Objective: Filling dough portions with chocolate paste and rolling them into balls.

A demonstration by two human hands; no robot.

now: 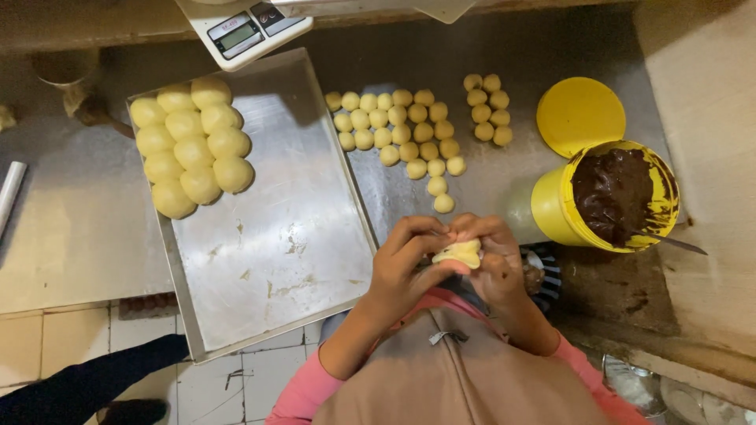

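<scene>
Both hands meet over the counter's front edge and pinch one flattened piece of pale yellow dough [459, 253]. My left hand [405, 264] holds it from the left, my right hand [498, 260] from the right. A metal baking tray [276, 236] lies to the left, with several large round dough balls [191, 145] in rows at its far left corner. Behind the hands, several small dough balls [402, 130] sit on the steel counter. A yellow tub of dark chocolate filling [610, 197] stands at the right with a utensil handle sticking out.
The tub's yellow lid [580, 115] lies behind the tub. A white digital scale [244, 30] stands at the back behind the tray. A second cluster of small dough balls [488, 109] lies near the lid. A dark-sleeved limb [87, 382] shows at the lower left over tiled floor.
</scene>
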